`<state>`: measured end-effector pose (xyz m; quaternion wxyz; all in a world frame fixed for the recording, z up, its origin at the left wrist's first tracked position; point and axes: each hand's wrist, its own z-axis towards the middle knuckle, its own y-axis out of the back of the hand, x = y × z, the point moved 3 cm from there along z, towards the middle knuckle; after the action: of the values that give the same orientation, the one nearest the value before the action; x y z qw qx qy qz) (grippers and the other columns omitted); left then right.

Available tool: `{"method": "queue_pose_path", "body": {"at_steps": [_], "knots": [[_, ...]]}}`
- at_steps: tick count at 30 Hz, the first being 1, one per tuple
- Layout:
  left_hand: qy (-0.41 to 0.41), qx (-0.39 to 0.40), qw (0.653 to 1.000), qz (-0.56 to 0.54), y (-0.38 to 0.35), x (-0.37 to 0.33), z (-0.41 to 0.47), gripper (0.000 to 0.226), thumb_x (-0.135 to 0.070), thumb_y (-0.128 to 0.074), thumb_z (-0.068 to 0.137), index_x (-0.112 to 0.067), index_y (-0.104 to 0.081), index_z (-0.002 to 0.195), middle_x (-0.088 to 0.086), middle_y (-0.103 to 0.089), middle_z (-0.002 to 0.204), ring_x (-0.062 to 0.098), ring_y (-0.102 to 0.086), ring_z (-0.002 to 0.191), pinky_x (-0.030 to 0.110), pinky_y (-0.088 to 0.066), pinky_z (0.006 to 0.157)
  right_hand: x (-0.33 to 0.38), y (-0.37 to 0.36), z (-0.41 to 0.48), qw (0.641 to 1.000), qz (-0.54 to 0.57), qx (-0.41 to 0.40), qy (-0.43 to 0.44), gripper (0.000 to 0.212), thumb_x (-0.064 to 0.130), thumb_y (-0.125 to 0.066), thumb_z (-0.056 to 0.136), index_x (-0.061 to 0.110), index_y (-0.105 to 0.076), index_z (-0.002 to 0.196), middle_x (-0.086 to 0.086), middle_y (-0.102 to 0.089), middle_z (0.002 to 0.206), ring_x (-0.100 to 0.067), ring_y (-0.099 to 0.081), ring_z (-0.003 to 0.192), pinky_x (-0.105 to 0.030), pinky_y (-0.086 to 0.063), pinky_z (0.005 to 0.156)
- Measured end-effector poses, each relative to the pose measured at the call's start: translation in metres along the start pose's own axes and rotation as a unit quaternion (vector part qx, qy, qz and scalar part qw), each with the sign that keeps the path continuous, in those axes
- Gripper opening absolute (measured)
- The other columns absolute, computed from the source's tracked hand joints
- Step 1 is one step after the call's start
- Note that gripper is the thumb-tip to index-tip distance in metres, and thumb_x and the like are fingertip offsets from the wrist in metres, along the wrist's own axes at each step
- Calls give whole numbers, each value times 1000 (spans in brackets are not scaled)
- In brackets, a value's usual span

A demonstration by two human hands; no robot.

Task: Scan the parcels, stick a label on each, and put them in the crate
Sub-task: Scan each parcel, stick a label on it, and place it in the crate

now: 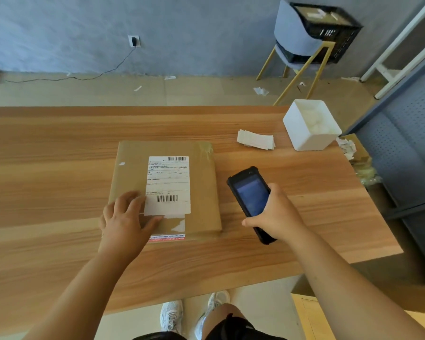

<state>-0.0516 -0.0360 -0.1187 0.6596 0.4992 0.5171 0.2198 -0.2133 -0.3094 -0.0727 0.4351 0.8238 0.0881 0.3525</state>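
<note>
Parcel (166, 190) lies flat on table (47, 148), pressed by left hand (123, 223), fingers straight; scanner (252, 200) is grasped in right hand (279, 213), beside parcel's right edge.

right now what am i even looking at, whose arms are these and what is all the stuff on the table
There is no machine here: these are a person's two bare arms, seen from one camera worn on their head, looking forward and down. On the wooden table lies a flat brown parcel with a printed shipping label on top. The left hand rests flat on the parcel's near left part, touching the label's edge. The right hand grips a black handheld scanner, held just right of the parcel, screen up. Farther right lie a small stack of labels and a white box. The black crate sits on a chair behind the table.
</note>
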Motion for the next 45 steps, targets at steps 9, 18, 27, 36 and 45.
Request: {"method": "queue_pose_path", "body": {"at_steps": [9,18,27,36,45], "knots": [[-43,36,998,-9,15,30,4,62,-38,-71,78,-11,-52,131,7,-41,139,37,-30,123,46,-26,108,70,0,-41,961,-248,98,70,79,39,-87,48,24,-35,106,6,-50,89,-15,-54,74,-36,-52,61],[-47,47,997,-29,13,35,2,66,-43,-65,82,-15,-44,138,3,-32,144,33,-22,128,43,-22,110,105,-2,-57,918,-357,144,96,74,35,-88,52,21,-38,104,5,-50,86,-15,-52,72,-29,-38,50],[-47,50,998,8,13,32,2,64,-48,-60,83,-18,-42,137,1,-31,145,31,-24,128,45,-24,109,87,1,-52,940,-314,122,55,79,38,-87,50,22,-39,110,5,-51,90,-15,-54,75,-30,-46,54],[-146,62,987,1,11,2,5,39,-25,-66,84,-16,-61,122,5,-50,135,34,-40,125,49,-38,99,-15,-31,-32,979,-89,-4,-185,81,37,-87,51,15,-43,117,-9,-37,122,-27,-42,99,-34,-39,65],[-185,58,979,60,8,-19,-2,28,-25,-68,83,-19,-68,110,1,-59,122,36,-48,114,51,-42,86,-55,-69,-12,967,-64,-2,-248,93,36,-87,63,6,-38,137,-11,-34,141,-31,-38,128,-40,-41,96]]}}
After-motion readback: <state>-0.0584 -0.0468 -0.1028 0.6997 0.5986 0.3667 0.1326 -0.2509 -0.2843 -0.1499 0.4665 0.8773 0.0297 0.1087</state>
